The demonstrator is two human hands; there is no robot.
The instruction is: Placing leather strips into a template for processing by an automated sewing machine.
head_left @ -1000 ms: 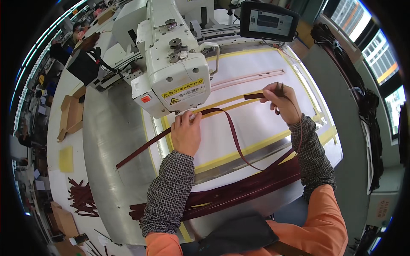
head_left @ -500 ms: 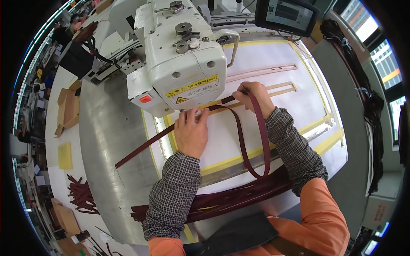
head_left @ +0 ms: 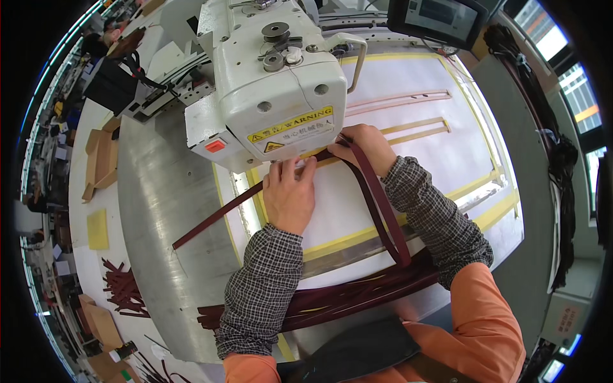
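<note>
Maroon strap (head_left: 217,220) lies pressed flat under the open left hand (head_left: 290,198); the right hand (head_left: 365,148) pinches its loop.

Two hands, the left hand (head_left: 290,198) and right hand (head_left: 364,148), at twelve o'clock. One sewing machine (head_left: 271,83), one screen (head_left: 440,19). One strap (head_left: 217,217) under them.
</note>
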